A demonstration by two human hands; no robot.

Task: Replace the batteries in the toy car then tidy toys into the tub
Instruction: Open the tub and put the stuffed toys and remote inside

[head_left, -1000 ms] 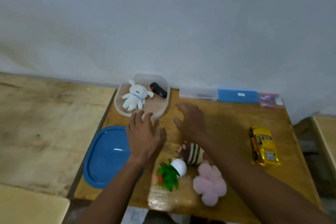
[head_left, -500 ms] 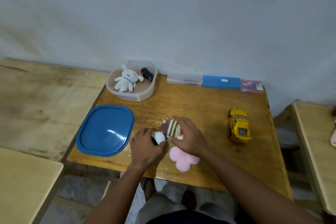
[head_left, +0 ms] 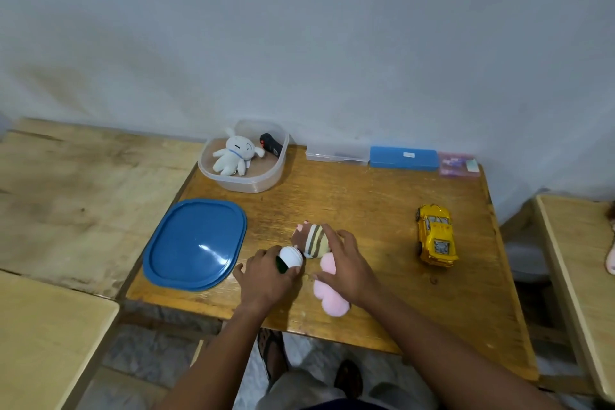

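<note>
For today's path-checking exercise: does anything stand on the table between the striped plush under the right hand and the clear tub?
Nothing visible does. Bare table lies between the striped plush and the clear tub; the blue lid lies off to the left.

Left hand [head_left: 266, 276] covers most of the green-and-white toy [head_left: 290, 258]; its shape cannot be told. Right hand [head_left: 346, 268] hides the pink plush's [head_left: 331, 299] upper half and the striped plush's [head_left: 312, 241] 3 o'clock side. Pink item [head_left: 611, 258] at 3 o'clock, cut by frame edge. Black object [head_left: 271, 144] in tub [head_left: 246, 185]: too small to identify.
</note>
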